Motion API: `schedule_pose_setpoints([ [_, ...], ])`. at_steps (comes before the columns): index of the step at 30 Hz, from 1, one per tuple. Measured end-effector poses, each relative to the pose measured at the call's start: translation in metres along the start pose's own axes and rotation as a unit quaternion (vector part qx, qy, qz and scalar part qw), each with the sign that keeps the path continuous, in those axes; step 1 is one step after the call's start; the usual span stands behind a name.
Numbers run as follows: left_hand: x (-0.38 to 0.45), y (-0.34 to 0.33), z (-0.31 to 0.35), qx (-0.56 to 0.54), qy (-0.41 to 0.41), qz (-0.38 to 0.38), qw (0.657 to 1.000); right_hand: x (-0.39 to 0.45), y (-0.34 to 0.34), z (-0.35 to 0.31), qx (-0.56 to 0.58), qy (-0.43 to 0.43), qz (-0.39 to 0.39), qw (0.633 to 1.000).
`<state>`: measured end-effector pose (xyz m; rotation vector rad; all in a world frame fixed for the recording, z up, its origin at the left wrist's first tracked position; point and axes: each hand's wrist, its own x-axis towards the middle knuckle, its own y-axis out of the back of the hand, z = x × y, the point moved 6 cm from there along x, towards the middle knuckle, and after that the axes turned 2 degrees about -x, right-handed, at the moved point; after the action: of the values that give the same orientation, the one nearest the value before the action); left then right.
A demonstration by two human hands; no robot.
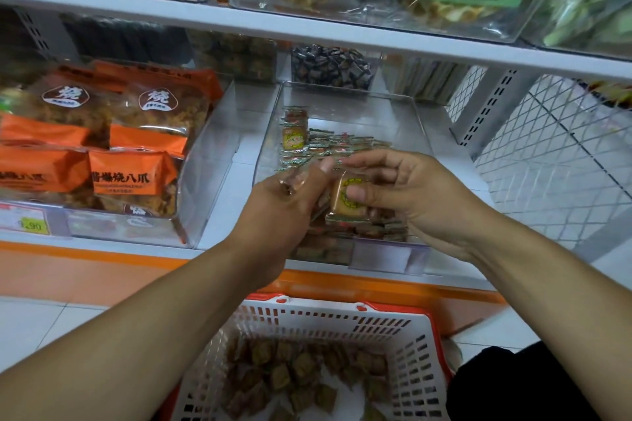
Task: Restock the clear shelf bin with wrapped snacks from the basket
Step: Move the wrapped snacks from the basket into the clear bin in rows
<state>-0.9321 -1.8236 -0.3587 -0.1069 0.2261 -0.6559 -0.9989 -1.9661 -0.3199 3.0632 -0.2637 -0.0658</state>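
The clear shelf bin point(345, 102) stands on the middle shelf and holds several small wrapped snacks point(321, 147) stacked at its back left and along its front. Over the bin's front, my right hand point(407, 195) pinches one wrapped snack point(345, 196) with a yellow and green label. Just left of it, my left hand point(284, 205) is closed around a clear-wrapped snack point(290, 183), its thumb pointing up. Below my arms, the white and red basket point(420, 352) sits low and contains several brown wrapped snacks point(297, 372).
A neighbouring clear bin with orange snack bags point(133, 174) stands to the left. More bins hang on the shelf above point(376, 34). A white wire mesh panel point(554, 161) rises at the right. The orange shelf edge point(376, 287) runs between bin and basket.
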Motion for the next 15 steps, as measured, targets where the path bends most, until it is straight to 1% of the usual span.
schedule_pose_setpoints([
  [4, 0.001, 0.0, -0.001, 0.039, -0.003, -0.03, 0.999, -0.001, -0.001, 0.006, -0.005, -0.012, -0.006, 1.0],
  [7, 0.001, -0.003, 0.001, 0.0, 0.033, -0.062, 0.998, -0.002, 0.002, 0.008, -0.036, -0.015, -0.003, 0.999],
  [10, 0.001, -0.005, -0.001, -0.028, 0.072, -0.108, 0.991, -0.003, 0.006, 0.005, -0.105, -0.005, -0.008, 0.994],
  [12, -0.001, -0.006, -0.005, -0.022, 0.095, -0.137, 0.986, -0.004, 0.003, 0.002, -0.157, 0.011, -0.039, 0.987],
  [15, -0.008, -0.015, -0.014, 0.001, 0.144, -0.191, 0.971, -0.007, -0.011, 0.004, -0.186, 0.025, -0.111, 0.976],
])
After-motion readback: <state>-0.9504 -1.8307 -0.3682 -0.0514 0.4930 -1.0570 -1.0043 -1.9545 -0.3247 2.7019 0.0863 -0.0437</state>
